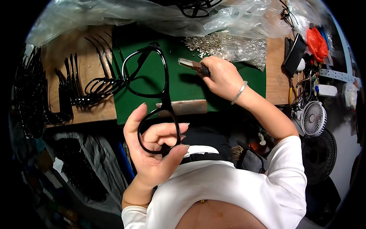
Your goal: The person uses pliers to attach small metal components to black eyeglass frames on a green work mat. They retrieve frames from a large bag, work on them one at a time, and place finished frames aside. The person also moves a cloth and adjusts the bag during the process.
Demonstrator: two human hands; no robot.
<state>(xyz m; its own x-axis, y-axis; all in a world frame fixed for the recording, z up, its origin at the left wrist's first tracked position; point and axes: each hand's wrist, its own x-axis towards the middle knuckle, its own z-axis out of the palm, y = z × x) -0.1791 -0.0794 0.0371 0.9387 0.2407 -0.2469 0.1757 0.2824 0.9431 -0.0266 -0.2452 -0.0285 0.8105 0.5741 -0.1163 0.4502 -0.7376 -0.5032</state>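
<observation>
A black eyeglass frame [166, 89] is held up by my left hand [152, 152], whose fingers and thumb close around its nearer rim. The frame's far rim reaches over the green mat [152, 108], and one dark temple shows beyond it. My right hand [221, 74] is closed on a pair of pliers [192, 65] with pale jaws pointing left. Beyond that hand lies a heap of tiny silvery metal parts [217, 44], partly under clear plastic. A few loose bits rest on the mat near the pliers' jaws.
Black eyeglass frames [101, 86] and temples [28, 91] are piled at the left of the wooden table [57, 42]. Plastic sheeting [126, 15] runs along the back. On the right are a phone [294, 55], a red bag [317, 45], cables and a small fan [313, 118].
</observation>
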